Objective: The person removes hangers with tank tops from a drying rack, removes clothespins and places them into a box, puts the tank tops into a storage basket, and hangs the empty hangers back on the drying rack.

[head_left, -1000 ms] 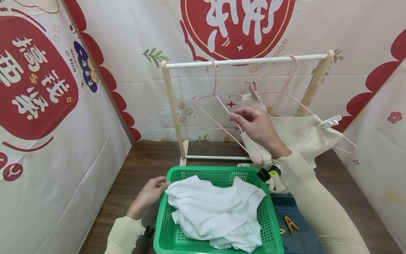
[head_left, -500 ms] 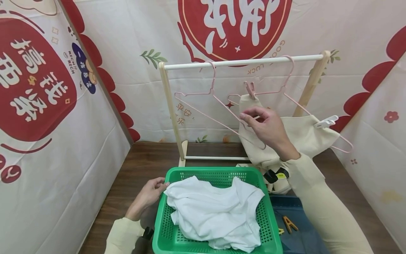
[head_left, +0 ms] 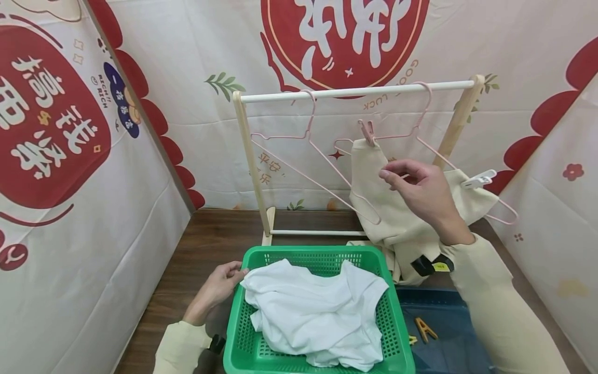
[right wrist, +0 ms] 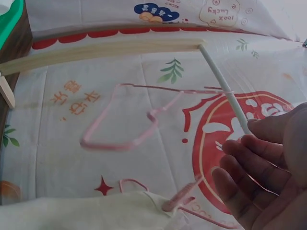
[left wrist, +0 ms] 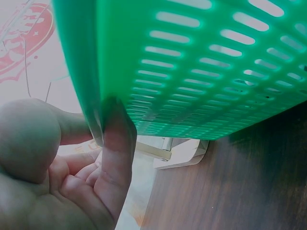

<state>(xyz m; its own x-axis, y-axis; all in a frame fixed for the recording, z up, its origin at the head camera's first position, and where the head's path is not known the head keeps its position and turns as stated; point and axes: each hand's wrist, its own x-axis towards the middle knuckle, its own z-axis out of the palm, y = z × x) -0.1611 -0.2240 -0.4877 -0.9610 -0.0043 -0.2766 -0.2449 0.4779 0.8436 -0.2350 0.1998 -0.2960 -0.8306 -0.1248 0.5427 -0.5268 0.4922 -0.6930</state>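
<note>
My left hand (head_left: 218, 286) pinches the rim of a green plastic basket (head_left: 235, 317) at its far left corner; in the left wrist view, thumb and fingers (left wrist: 117, 163) lie on either side of that rim. A white garment (head_left: 317, 314) lies crumpled in the basket. My right hand (head_left: 422, 197) is in the air with fingers loosely bent and nothing between them. Left of it an empty pink hanger (head_left: 306, 136) hangs tilted from the white rod (head_left: 359, 92). Behind it a cream garment (head_left: 374, 197) hangs on a second pink hanger (head_left: 426, 106), held by a pink clothespin (head_left: 367, 132) and a white clothespin (head_left: 479, 179).
The rod rests on wooden posts (head_left: 252, 161) standing on a dark wood table (head_left: 205, 234). To the right of the basket is a dark blue tray (head_left: 448, 337) holding a yellow-orange clothespin (head_left: 426, 330). Printed cloth walls (head_left: 201, 156) enclose the table.
My right hand has let go of the left pink hanger and moved right, away from it. The hanger has swung left. My left hand stays at the basket rim.
</note>
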